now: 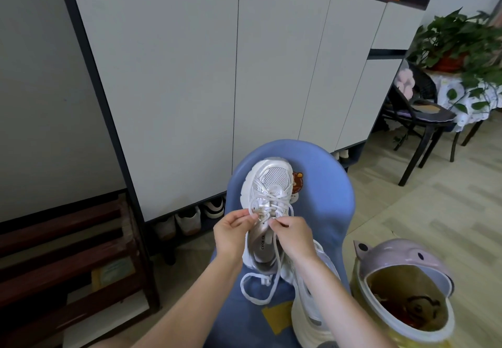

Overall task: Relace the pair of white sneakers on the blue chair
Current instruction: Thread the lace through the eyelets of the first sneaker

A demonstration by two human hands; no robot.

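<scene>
We see a white sneaker [267, 184] with shiny sides, netted cloth toe, on a smooth blue chair [326, 201].

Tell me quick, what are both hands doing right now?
Left hand: pinching the white lace at the upper sneaker.
Right hand: pinching the same lace, other side.

A white sneaker [267, 184] with silver panels and white laces [260, 285] lies on a blue chair [326, 198] bearing a small brown-and-orange sticker [298, 180]. Right of the chair: a lilac-lidded, yellowish bin [402, 279], a green plant [459, 38] in a red pot, and a floral-patterned white cloth [448, 87]. Behind the chair, pale grey cabinet doors [190, 76] framed in black.
</scene>
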